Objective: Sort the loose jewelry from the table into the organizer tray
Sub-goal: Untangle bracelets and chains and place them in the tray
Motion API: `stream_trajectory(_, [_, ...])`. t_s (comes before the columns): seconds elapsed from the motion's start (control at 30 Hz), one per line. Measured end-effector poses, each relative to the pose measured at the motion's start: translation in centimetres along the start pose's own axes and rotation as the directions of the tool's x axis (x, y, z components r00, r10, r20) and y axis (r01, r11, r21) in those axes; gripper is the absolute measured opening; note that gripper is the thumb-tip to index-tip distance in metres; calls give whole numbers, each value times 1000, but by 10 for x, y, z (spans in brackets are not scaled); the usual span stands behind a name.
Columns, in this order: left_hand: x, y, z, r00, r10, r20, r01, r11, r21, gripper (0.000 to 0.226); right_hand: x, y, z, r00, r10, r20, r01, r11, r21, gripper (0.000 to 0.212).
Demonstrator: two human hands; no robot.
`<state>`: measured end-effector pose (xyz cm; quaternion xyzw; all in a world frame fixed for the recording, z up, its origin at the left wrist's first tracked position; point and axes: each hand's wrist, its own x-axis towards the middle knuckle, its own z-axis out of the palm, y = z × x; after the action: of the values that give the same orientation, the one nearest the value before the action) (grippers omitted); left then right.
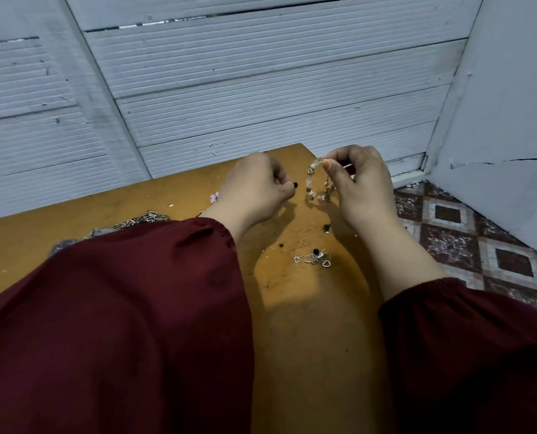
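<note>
Head view: a beaded bracelet [311, 183] is seen lifted clear of the tabletop [292, 339], hung as a loop from the right grip [361, 186]. It is pinched at its top between thumb and forefinger, with the other fingers curled behind. Pale beads and small gold-coloured charms dangle below the pinch, just to the left of that palm. The left grip [254, 186] is held close beside the loop but apart from it, with its fingers curled inward. Whether anything small is held inside it cannot be told.

The bracelet is judged to be light and limp, with no stiffness of its own, so its shape will be set by wherever it is held. The beads are likely smooth and could slip, and the charms could snag on other pieces. A hold on the strand between two beads, as now, is judged safest, with the hanging end supported by the other grip when it is lowered.

A small tangle of silver heart charms [315, 259] lies on the tabletop nearer the body, between the forearms. A link chain [145, 217] lies at the left, partly hidden by a dark red sleeve [120, 308]. The organizer tray is not shown.
</note>
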<state>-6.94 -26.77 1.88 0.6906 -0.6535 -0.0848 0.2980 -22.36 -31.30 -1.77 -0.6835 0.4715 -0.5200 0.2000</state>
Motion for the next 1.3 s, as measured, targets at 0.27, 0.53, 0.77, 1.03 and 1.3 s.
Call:
stream_trajectory(0.27, [-4,10,-19,997,25,-79,-33,995,-99,10,-6,-6,0,1000,-15,10,15,1000,-3,4])
stream_trajectory(0.53, [-2,20,-30,989,43,-140,-71,977,-201,11,-8,-7,-1,1000,-22,-19,22,1000,1,9])
stream_trajectory(0.77, [-2,26,-36,986,28,-165,-71,963,-260,11,-9,-9,-2,1000,-19,-10,19,1000,11,7])
stream_trajectory(1.03, [-17,25,-53,980,4,-197,-57,963,-263,9,-10,-31,0,1000,19,-11,-18,992,129,2])
stream_trajectory(1.3, [-57,20,-92,956,-86,-280,-22,932,-361,10,-35,-73,-2,995,-103,16,100,987,124,6])
